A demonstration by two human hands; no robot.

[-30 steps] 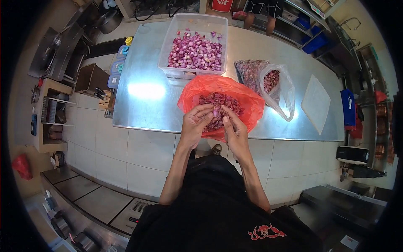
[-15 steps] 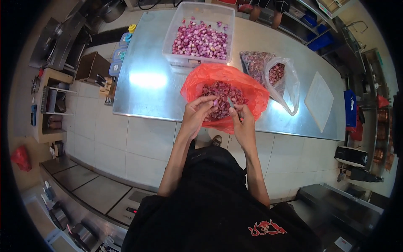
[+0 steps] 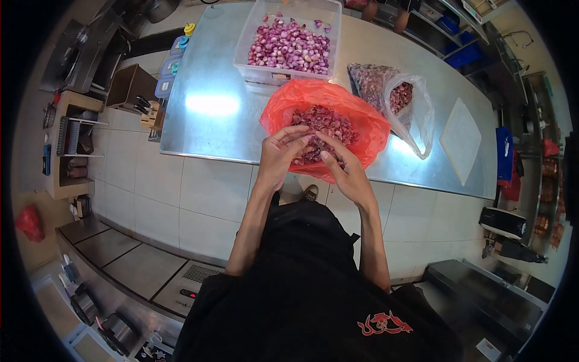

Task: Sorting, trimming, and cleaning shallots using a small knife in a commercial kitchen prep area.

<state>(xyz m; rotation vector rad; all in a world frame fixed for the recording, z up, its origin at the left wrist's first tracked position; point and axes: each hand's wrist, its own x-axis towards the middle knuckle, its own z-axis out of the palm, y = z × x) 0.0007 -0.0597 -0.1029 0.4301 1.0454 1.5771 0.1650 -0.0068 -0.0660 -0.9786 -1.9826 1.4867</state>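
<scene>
My left hand (image 3: 282, 152) and my right hand (image 3: 345, 172) meet over the open red plastic bag (image 3: 368, 123) at the near edge of the steel table (image 3: 211, 127). The fingertips of both hands pinch a small purple shallot (image 3: 313, 140) just above the pile of reddish skins and shallots (image 3: 322, 123) inside the bag. Most of the shallot is hidden by my fingers. Behind the bag stands a clear plastic tub (image 3: 246, 45) filled with peeled purple shallots (image 3: 289, 47).
A clear plastic bag (image 3: 416, 114) of unpeeled shallots lies right of the red bag. A white cutting board (image 3: 461, 142) lies further right. Small containers (image 3: 175, 57) sit at the table's left end. Shelves and a knife block (image 3: 142, 105) stand on the left, over a tiled floor.
Both hands stay over the red bag, fingers working together; they have closed in slightly toward each other. The view has tilted a little, so the table sits higher in the picture.
</scene>
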